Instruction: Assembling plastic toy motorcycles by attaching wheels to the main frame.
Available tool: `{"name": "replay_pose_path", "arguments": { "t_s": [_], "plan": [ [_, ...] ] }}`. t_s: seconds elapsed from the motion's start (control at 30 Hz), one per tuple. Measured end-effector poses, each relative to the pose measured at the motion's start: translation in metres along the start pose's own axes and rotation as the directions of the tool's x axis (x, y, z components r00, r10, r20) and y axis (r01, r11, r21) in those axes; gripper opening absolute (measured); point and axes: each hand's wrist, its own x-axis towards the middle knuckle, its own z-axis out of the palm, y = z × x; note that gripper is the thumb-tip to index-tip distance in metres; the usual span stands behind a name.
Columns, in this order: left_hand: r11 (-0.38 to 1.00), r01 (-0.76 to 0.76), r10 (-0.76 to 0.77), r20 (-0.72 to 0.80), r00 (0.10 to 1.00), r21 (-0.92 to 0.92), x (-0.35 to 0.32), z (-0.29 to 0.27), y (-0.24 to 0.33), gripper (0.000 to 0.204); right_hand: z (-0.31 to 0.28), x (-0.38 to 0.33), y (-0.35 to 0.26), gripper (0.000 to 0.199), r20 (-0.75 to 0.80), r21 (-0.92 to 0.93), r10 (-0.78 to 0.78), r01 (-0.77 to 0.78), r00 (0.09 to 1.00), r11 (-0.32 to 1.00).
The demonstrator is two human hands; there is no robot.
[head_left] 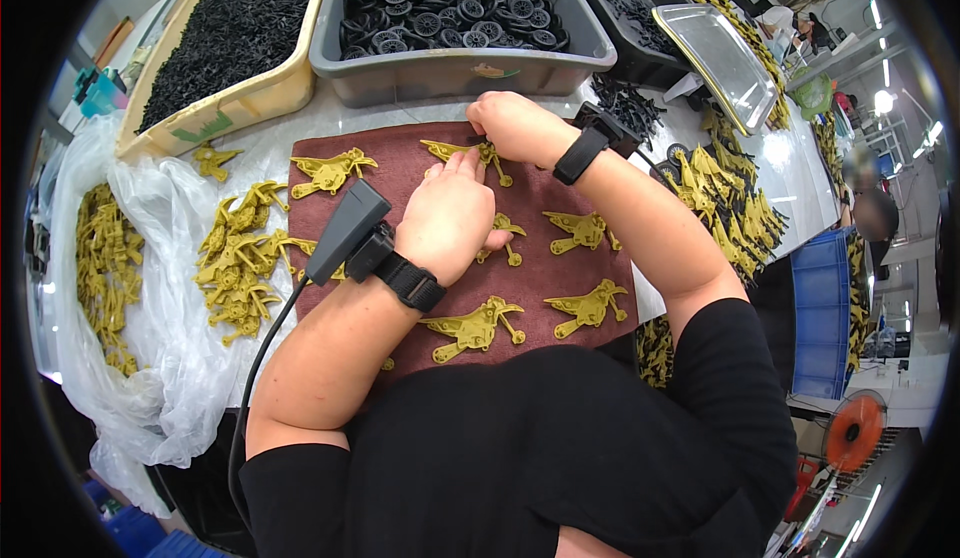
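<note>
Yellow plastic parts shaped like toy motorcycle frames lie spread on a brown cloth (400, 310). My left hand (448, 213) lies flat, fingers stretched out, its fingertips resting on the top middle yellow frame (497, 170). Just beyond it, my right hand (515, 128) is closed in a pinch at that same frame. A bit of a small black piece (476, 141) shows below the right fingers; most of it is hidden. Other frames, such as the one at the upper left (333, 171) and the one at the lower middle (473, 329), lie flat and untouched.
A cream tub (290, 76) of small black parts, a grey tub (465, 76) of black wheels and a black tub (640, 63) line the back. Yellow frames are heaped at left (240, 268); frames with black parts (725, 193) are piled at right. Clear plastic sheeting (165, 258) covers the left side.
</note>
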Motion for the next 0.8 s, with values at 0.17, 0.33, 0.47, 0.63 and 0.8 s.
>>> {"name": "replay_pose_path", "arguments": {
  "t_s": [0.17, 0.33, 0.47, 0.63, 0.8],
  "plan": [
    [1.0, 0.014, -0.014, 0.046, 0.999, -0.003, 0.003, -0.004, 0.002, 0.051, -0.007, 0.001, 0.0, 0.012, -0.038, -0.095, -0.012, 0.008, 0.999, 0.995],
    [0.997, -0.022, 0.013, 0.128, 0.992, 0.072, 0.004, -0.005, 0.0, 0.072, -0.026, -0.016, 0.025, 0.017, 0.033, 0.274, 0.124, -0.128, 0.992, 0.953],
    [0.994, -0.043, 0.022, 0.196, 0.98, 0.103, 0.006, -0.011, -0.006, 0.083, -0.065, -0.062, 0.054, 0.016, 0.036, 0.294, 0.367, -0.361, 0.93, 0.885],
    [0.985, -0.113, 0.109, 0.043, 0.993, 0.127, -0.003, -0.022, -0.015, 0.07, -0.055, -0.117, 0.098, 0.015, -0.037, 0.048, 0.481, -0.479, 0.876, 0.876],
    [0.992, -0.027, 0.006, 0.166, 0.986, 0.123, -0.025, -0.053, -0.019, 0.06, -0.03, -0.125, 0.098, 0.014, -0.123, -0.11, 0.389, -0.403, 0.913, 0.909]
  ]
}}
